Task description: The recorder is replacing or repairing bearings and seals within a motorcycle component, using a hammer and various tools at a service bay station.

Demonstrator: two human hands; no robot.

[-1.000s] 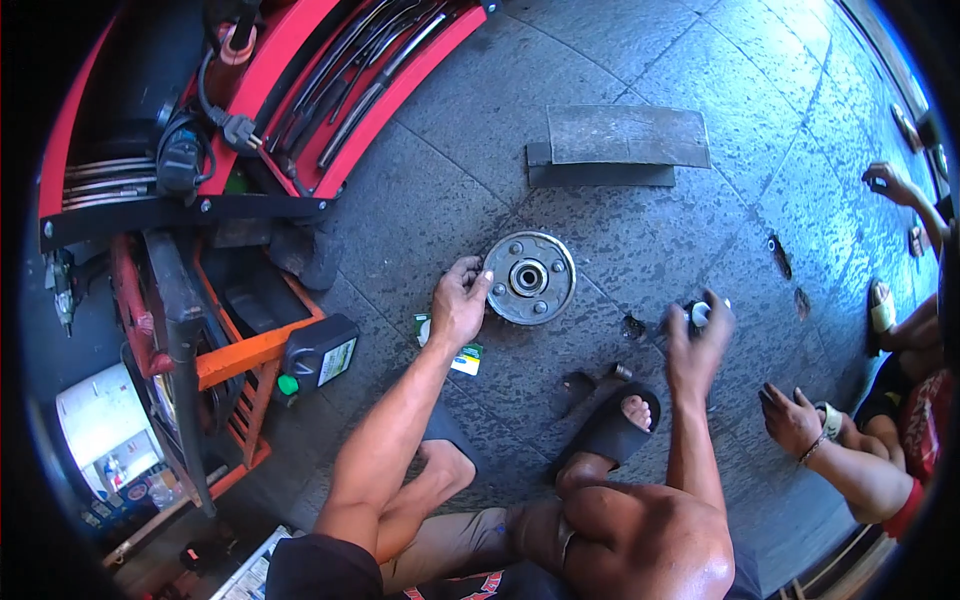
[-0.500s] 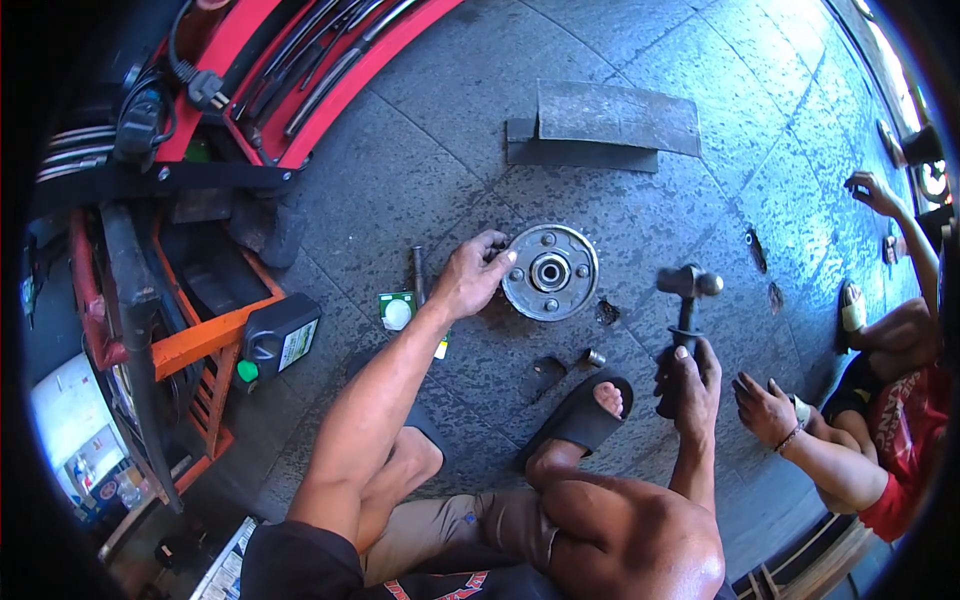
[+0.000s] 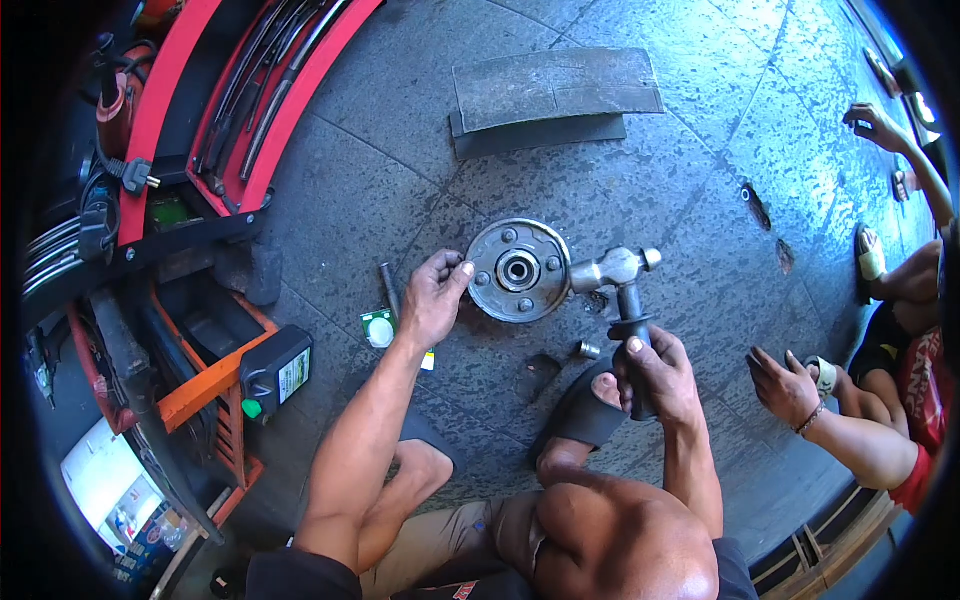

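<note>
A round metal wheel hub (image 3: 518, 270) lies face up on the dark tiled floor, with a bearing bore at its centre and several studs around it. My left hand (image 3: 438, 297) grips its left rim, thumb on top and fingers curled under the edge. My right hand (image 3: 660, 375) is wrapped round the dark handle of a ball-peen hammer (image 3: 618, 268). The hammer's flat face is close beside the hub's right rim; whether they touch I cannot tell. Below the hub, near my sandalled foot, lies a small metal cylinder (image 3: 588, 350) like a socket.
Left of the hub lie a dark metal rod (image 3: 389, 288) and a green-and-white packet (image 3: 378, 328). A black bottle (image 3: 277, 372) stands by an orange frame (image 3: 200, 392). Red tool trays (image 3: 222, 170) fill the upper left. Bent sheets (image 3: 555, 88) lie beyond; a co-worker's hand (image 3: 787, 388) is at right.
My right hand has brought the hammer left, up to the hub's right side. My left hand stays on the hub's rim. The whole view has shifted somewhat.
</note>
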